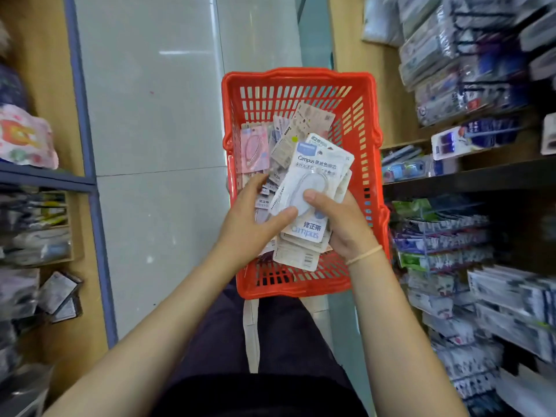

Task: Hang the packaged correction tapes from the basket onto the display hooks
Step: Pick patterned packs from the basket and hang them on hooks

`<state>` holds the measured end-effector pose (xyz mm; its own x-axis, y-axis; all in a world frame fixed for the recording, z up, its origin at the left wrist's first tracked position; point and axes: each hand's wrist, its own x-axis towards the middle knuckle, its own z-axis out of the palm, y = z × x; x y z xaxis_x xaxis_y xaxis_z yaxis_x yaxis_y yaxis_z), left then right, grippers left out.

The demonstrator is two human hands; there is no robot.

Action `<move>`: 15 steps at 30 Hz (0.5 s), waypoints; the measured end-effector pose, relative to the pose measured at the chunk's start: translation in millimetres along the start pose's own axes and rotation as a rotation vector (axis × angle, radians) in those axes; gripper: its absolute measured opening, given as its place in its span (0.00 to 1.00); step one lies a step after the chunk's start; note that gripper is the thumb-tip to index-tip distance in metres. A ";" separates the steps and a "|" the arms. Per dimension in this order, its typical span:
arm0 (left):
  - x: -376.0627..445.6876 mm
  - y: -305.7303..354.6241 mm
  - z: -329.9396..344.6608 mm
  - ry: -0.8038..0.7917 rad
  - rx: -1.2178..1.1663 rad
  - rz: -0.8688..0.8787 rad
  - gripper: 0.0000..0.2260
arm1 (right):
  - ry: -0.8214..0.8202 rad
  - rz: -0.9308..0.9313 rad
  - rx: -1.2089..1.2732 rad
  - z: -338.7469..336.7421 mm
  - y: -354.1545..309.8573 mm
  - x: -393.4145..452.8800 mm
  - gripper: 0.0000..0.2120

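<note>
Sorting comes first here: both hands work a stack of packs (pixel 313 188) over the red basket (pixel 301 78), so the hanging itself has not begun. The right hand (pixel 340 224) curls around the stack from the side, thumb pressed on the clear blister of the top pack. The left hand (pixel 255 218) holds the stack's lower left edge with its thumb, its fingers reaching down among the loose packs (pixel 270 145) lying in the basket. Next, I judge, 1 pack must be lifted free and turned toward the hooks (pixel 445 236) on the right, its hang hole lined up with a prong. Each pack is a flat white card with a glossy domed blister, stiff but slippery when stacked. The basket is rigid slotted plastic. Hanging stock on the right is blurred.
</note>
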<state>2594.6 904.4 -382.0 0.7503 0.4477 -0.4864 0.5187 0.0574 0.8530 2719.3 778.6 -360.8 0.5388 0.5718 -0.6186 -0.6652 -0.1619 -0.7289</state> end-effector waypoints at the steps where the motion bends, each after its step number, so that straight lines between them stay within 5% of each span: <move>1: -6.2 17.7 -1.4 -0.076 -0.166 -0.056 0.41 | -0.031 -0.023 0.037 7.6 -15.4 -13.1 0.16; 5: -32.7 83.8 -4.1 -0.333 -0.516 -0.176 0.38 | -0.075 -0.145 0.125 37.5 -74.9 -60.9 0.17; 12: -65.8 185.4 -5.5 -0.351 -0.568 0.023 0.36 | 0.102 -0.412 0.213 49.3 -156.6 -133.5 0.23; 15: -75.5 217.4 -0.3 -0.383 -0.565 0.111 0.32 | 0.156 -0.503 0.246 37.9 -173.6 -167.3 0.34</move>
<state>2650.6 883.4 -159.9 0.9325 0.1370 -0.3341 0.2153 0.5317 0.8191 2725.0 741.5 -119.7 0.8773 0.4013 -0.2631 -0.3977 0.3013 -0.8666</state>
